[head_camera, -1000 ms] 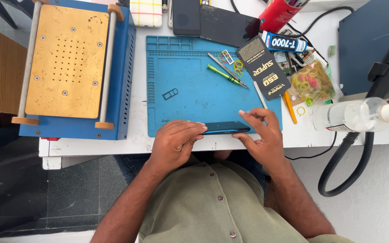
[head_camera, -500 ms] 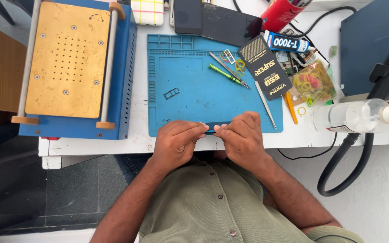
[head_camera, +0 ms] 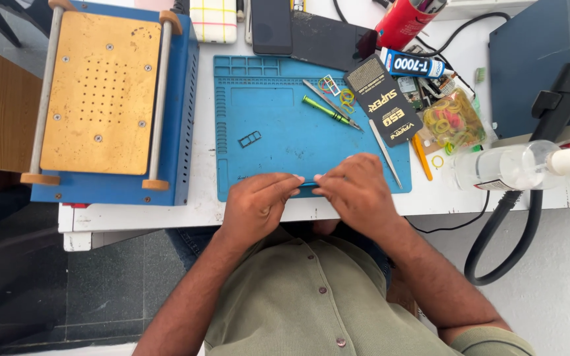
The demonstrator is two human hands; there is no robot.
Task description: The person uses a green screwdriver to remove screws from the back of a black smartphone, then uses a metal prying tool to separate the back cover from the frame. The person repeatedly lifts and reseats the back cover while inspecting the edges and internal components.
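- Head view: left hand (head_camera: 255,206) and right hand (head_camera: 356,191) are meeting at the near edge of the blue mat (head_camera: 265,118), fingertips pressed together on a thin dark device (head_camera: 308,184), mostly hidden beneath them.
- Judging by this, they are working its edge; the next move calls for steady, even finger pressure.
- Farther up the mat, a small tray frame (head_camera: 249,139), green screwdriver (head_camera: 328,111) and tweezers (head_camera: 385,153) are lying unused.

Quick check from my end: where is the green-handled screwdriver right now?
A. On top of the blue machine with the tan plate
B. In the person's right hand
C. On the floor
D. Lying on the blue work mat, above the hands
D: the green-handled screwdriver lies loose on the blue work mat, well above the left hand and right hand, which meet at the mat's near edge.
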